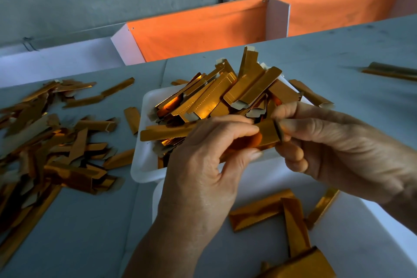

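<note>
The gold carton [266, 134] is glossy, mirror-like foil card with a dull grey paper inside, the tray [144, 165] smooth matt white plastic, the desk [90, 232] matt grey.

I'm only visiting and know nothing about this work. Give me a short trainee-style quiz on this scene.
1. True or false: the left hand and right hand both pinch one gold carton.
2. The heaped cartons behind the hands sit in: A) a white tray; B) a sack; C) a drawer.
3. Fill in: loose gold pieces lie on the table to the person's ____.
Key: 1 true; 2 A; 3 left.
</note>
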Available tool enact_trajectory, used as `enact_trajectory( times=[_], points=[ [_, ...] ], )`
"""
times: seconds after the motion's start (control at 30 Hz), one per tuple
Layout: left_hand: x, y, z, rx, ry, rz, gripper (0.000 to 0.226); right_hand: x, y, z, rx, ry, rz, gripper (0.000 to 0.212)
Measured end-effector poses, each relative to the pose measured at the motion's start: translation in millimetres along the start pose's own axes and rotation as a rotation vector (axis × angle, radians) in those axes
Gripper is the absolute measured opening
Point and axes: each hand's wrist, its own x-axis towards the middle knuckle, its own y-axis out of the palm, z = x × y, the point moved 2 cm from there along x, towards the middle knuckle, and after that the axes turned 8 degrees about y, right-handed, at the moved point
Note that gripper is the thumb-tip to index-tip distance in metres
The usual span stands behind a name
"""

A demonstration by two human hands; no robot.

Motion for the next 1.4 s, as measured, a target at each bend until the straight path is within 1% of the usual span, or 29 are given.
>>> enact_trajectory(
  times=[0.27, 0.33, 0.43, 0.47, 0.73, 0.77, 0.83, 0.9, 1.03, 1.2, 1.33, 1.4],
  points=[
    [0.3, 2.2, 0.4, 0.004, 0.023, 0.030, 0.025, 0.3, 1.5, -0.5, -0.025, 0.033, -0.048, 0.040],
    [-0.1, 2.4, 0.8, -0.002, 0.015, 0.034, 0.025, 0.8, 2.9, -1.1, -0.048, 0.035, -0.083, 0.035],
    [-0.5, 2.8, 1.3, 0.001, 0.014, 0.046, 0.025, 1.5, 4.9, -1.1, -0.056, 0.034, -0.156, 0.015],
    [-0.7, 2.6, 1.5, -0.006, 0.009, 0.046, 0.025, 1.6, 5.5, -0.6, -0.048, 0.030, -0.166, 0.012],
    [-1.6, 1.4, 3.8, -0.044, -0.007, 0.030, 0.025, -1.3, 7.7, 0.2, -0.016, 0.033, -0.178, 0.012],
    [-1.3, 1.2, 3.4, -0.037, -0.002, 0.031, 0.025, -1.4, 8.1, 0.5, -0.027, 0.034, -0.184, 0.013],
    [-0.6, 1.1, 2.9, -0.011, 0.018, 0.045, 0.026, -1.8, 7.5, 0.3, -0.076, 0.037, -0.205, 0.021],
    [0.1, 1.5, 2.5, 0.041, 0.056, 0.061, 0.025, -2.2, 7.0, -0.2, -0.145, 0.039, -0.217, 0.020],
    [0.2, 2.2, 2.1, 0.119, 0.112, 0.062, 0.024, -2.4, 5.7, 1.5, -0.226, 0.001, -0.180, 0.018],
    [0.5, 1.0, 2.0, 0.043, 0.089, 0.055, 0.025, -4.3, 3.3, 5.4, -0.165, 0.010, -0.058, 0.021],
    [0.0, 1.0, 1.4, -0.006, 0.069, 0.062, 0.025, -3.2, -1.3, 4.4, -0.166, -0.027, -0.039, 0.016],
    [-0.3, 0.9, 1.2, -0.007, 0.065, 0.064, 0.025, -2.3, -3.9, 2.7, -0.160, -0.030, -0.007, 0.019]
  ],
)
